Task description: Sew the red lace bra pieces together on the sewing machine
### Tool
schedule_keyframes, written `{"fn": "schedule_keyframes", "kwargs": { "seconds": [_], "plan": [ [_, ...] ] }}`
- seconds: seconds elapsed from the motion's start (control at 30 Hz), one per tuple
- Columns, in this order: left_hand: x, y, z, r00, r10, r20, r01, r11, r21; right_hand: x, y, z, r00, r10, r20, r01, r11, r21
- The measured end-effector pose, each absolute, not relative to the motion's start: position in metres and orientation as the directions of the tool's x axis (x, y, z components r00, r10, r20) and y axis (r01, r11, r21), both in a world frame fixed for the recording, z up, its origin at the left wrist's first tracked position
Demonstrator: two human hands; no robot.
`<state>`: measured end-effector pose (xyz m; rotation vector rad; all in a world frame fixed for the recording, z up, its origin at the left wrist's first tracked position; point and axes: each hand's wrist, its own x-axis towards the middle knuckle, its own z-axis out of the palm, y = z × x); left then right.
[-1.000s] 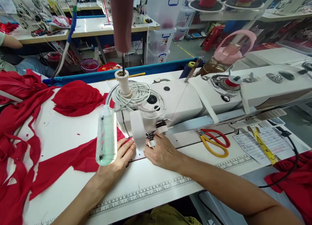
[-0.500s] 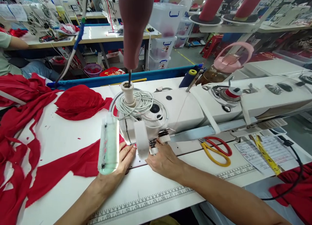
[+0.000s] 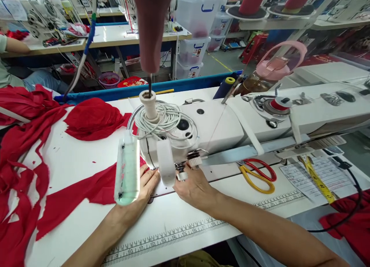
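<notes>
Left hand (image 3: 145,188) lies flat, unclosed, by the cloth (image 3: 95,188); the grip of right hand (image 3: 192,186), partly hidden at the machine (image 3: 216,122), I cannot tell. Positioning seems in hand; next move calls for steadiness.

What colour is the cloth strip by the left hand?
Red; the cloth strip shows best in the head view.

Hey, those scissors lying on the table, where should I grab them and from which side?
I'd take the scissors by the yellow handle, reaching from the near side of the table. That loop lies nearer you than the red handle, while the blade end points toward the sewing machine, so the handles are probably safer.
</notes>
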<state>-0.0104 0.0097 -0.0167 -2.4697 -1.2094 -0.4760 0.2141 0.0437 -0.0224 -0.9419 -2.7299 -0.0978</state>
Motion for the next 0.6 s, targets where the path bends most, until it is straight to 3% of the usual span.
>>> {"fn": "schedule_keyframes", "kwargs": {
  "seconds": [0.17, 0.33, 0.6],
  "plan": [
    [-0.007, 0.012, -0.013, 0.560, 0.708, 0.430, 0.815, -0.565, -0.131, 0.218, 0.045, -0.023, -0.776, 0.565, 0.281, 0.587, 0.810, -0.006],
    [-0.001, 0.012, -0.008, 0.548, 0.712, 0.440, 0.818, -0.565, -0.105, 0.222, 0.048, -0.021, -0.742, 0.516, 0.427, 0.584, 0.811, 0.035],
    [0.004, 0.010, -0.005, 0.530, 0.716, 0.454, 0.836, -0.530, -0.141, 0.220, 0.050, -0.018, -0.714, 0.498, 0.492, 0.569, 0.823, -0.007]
  ]
}}
